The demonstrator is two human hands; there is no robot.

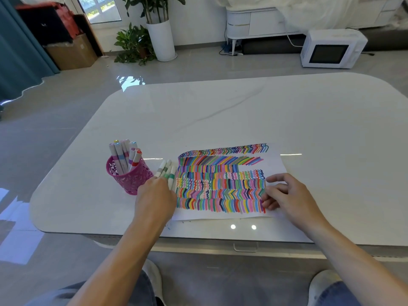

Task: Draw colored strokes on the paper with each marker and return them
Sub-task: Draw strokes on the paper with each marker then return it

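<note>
pink cup point(132, 177) of markers point(122, 154) left of paper point(273, 165) | three white loose markers point(166, 168) at paper's left edge | left hand point(154, 199) flat on them | paper on desk point(220, 111), rows of colored strokes | right hand point(287, 195) relaxed, fingertips on paper's right edge

Left hand point(155, 198) covers lower ends of the loose markers point(166, 170) (grip unclear).

No text, label, brand or number is legible on the paper point(273, 164), markers point(123, 151) or holder point(132, 180).
</note>
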